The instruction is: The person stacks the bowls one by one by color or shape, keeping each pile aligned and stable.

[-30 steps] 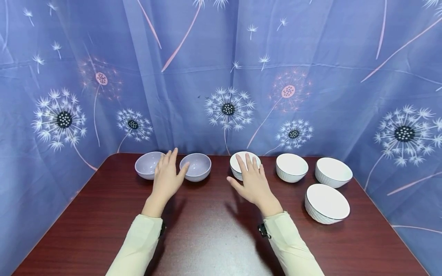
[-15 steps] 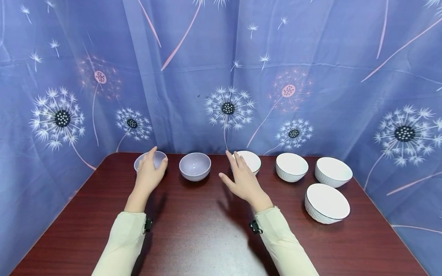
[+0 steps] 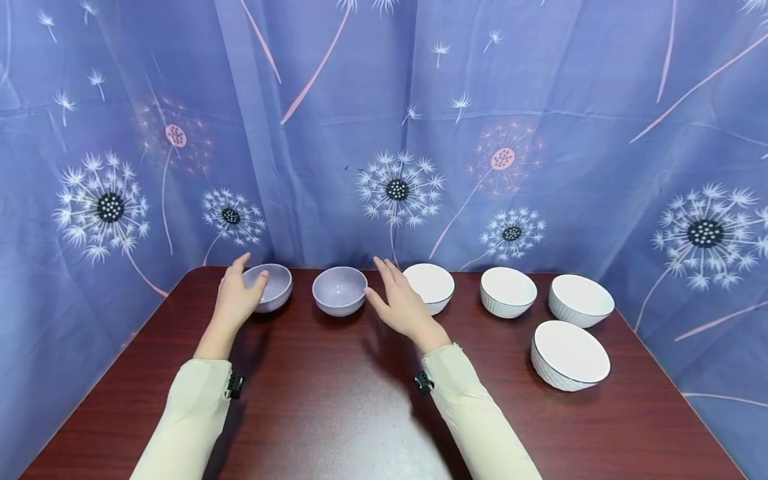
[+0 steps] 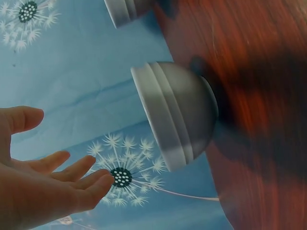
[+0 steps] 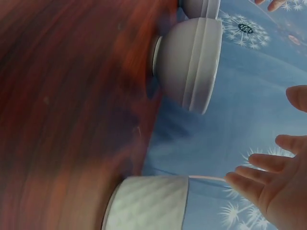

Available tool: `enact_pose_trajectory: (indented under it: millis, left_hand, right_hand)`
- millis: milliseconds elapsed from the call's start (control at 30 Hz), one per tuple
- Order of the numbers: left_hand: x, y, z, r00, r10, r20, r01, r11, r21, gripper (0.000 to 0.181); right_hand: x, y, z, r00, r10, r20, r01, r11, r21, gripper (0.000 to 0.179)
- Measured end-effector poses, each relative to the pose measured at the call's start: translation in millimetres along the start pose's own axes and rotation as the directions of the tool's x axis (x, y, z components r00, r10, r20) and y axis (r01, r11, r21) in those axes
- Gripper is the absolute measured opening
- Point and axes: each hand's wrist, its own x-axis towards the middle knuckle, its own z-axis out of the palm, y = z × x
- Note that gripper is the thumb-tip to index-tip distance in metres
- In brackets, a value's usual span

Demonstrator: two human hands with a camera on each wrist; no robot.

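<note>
Two lavender bowls stand upright at the table's back left: an outer bowl (image 3: 277, 288) and an inner bowl (image 3: 339, 293). My left hand (image 3: 236, 297) hovers at the outer bowl's left side, overlapping its rim in the head view. The left wrist view shows a gap between the hand (image 4: 57, 182) and that bowl (image 4: 177, 115), fingers relaxed and holding nothing. My right hand (image 3: 401, 308) is held between the inner lavender bowl and a white bowl (image 3: 433, 283), partly covering the white one. In the right wrist view, its fingers are spread and apart from both bowls.
Farther right along the back edge stand a ribbed white bowl (image 3: 508, 293) and another white bowl (image 3: 579, 300). In front of them sits a larger textured white bowl (image 3: 570, 357). A blue dandelion-print curtain (image 3: 336, 133) hangs behind the dark red wooden table (image 3: 336, 393).
Both hands have moved left: the left from between the lavender bowls to the outer one's left side, the right from over the white bowl to its left. The bowls have stayed put.
</note>
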Motion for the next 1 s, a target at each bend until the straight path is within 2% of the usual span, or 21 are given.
enact_pose_trajectory:
  millis: [133, 300, 533, 733, 900, 1000]
  left_hand:
    - [4.3, -4.8, -3.1, 0.999, -0.027, -0.032, 0.027, 0.999, -0.017, 0.061]
    - [7.9, -12.1, -4.4, 0.992, -0.113, -0.055, 0.108, 0.99, -0.086, 0.064]
    - [10.4, -25.1, -1.5, 0.971, -0.228, -0.076, 0.211, 0.96, -0.182, 0.066]
    - [11.8, -35.3, 2.3, 0.954, -0.289, -0.084, 0.266, 0.94, -0.215, 0.067]
    - [12.2, -42.2, 5.3, 0.939, -0.338, -0.066, 0.305, 0.906, -0.292, 0.067]
    - [12.0, -45.6, 6.7, 0.936, -0.347, -0.055, 0.309, 0.887, -0.343, 0.068]
  right_hand:
    - [6.3, -1, 6, 1.0, -0.004, -0.007, 0.004, 0.999, 0.045, 0.063]
    - [11.1, -2, 15, 1.0, 0.003, 0.002, -0.003, 0.994, 0.109, 0.062]
    - [14.2, -2, 31, 0.999, 0.047, 0.004, -0.047, 0.982, 0.185, 0.063]
    - [15.7, -2, 44, 0.996, 0.093, -0.017, -0.086, 0.964, 0.253, 0.064]
    - [16.4, -1, 50, 0.99, 0.138, 0.002, -0.132, 0.947, 0.294, 0.07]
    - [17.3, 0, 54, 0.986, 0.165, 0.009, -0.159, 0.933, 0.324, 0.071]
